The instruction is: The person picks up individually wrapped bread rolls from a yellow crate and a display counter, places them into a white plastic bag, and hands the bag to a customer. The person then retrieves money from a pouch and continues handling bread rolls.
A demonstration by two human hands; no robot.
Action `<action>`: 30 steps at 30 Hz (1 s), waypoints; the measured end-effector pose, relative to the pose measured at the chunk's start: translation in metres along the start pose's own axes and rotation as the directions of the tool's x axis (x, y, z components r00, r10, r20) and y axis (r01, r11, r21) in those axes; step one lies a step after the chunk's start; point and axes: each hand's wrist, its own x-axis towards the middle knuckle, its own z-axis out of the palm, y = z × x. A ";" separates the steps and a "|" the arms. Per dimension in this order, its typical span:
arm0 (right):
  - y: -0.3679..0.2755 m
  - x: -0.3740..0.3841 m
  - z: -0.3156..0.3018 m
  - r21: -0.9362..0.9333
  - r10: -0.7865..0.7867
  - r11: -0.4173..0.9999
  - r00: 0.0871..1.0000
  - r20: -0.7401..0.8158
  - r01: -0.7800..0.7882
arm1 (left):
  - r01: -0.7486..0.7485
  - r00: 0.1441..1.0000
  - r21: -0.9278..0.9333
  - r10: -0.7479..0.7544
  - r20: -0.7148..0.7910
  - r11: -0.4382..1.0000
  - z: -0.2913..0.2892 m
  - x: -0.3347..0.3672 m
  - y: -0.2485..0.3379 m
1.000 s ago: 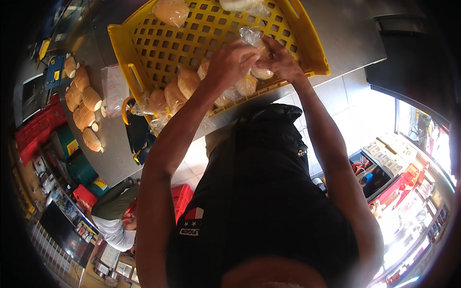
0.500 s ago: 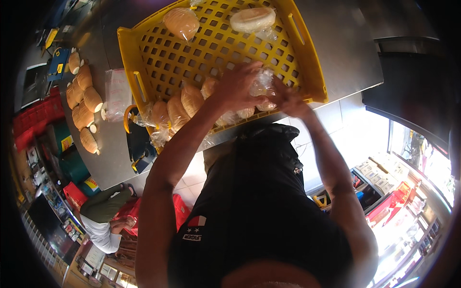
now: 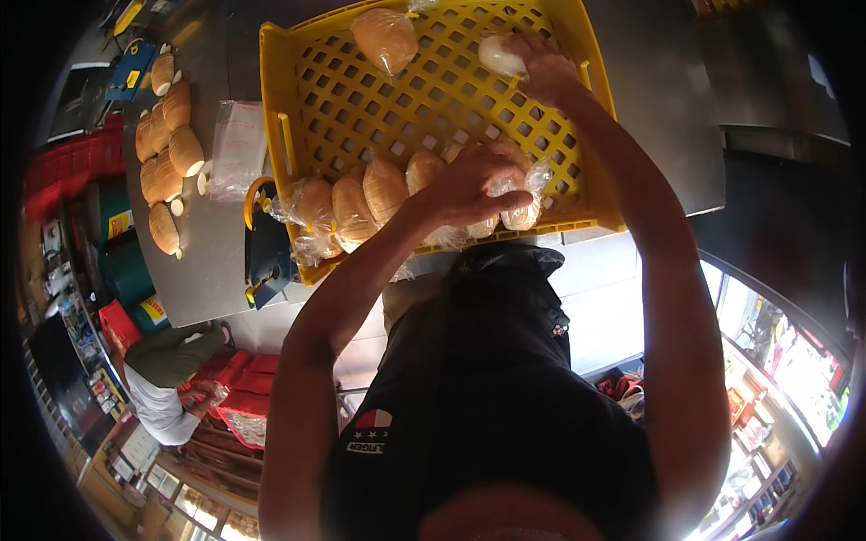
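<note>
A yellow plastic crate point(image 3: 600, 126) with a lattice floor holds bread loaves in clear plastic bags. Several bagged loaves point(image 3: 385, 191) stand side by side along its near wall. My left hand point(image 3: 483, 185) curls over the right end of that row, gripping a bagged loaf point(image 3: 521, 209) there. Up in the far right corner, my right hand point(image 3: 548, 74) has its fingers round another bagged loaf point(image 3: 502, 58), covering its right part. One more bagged loaf point(image 3: 385, 41) lies apart by the far wall, on the left.
Unbagged loaves point(image 3: 166, 176) lie in a group on the metal table point(image 3: 212, 270), left of the crate. Clear plastic bags point(image 3: 238, 149) lie between them. A dark blue device with a yellow handle point(image 3: 268, 248) stands by the crate's near left corner. Another person point(image 3: 162, 397) is at lower left.
My right hand has left the near row and reached to the far right loaf, taking hold of it. My left hand stays at the row, now on its end loaf. The view has shifted slightly.
</note>
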 end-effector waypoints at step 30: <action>-0.069 -0.101 -0.004 0.338 0.144 0.935 0.986 -0.082 -0.109 | 0.179 0.851 -0.847 -0.511 -0.122 0.501 0.005 0.038 -0.046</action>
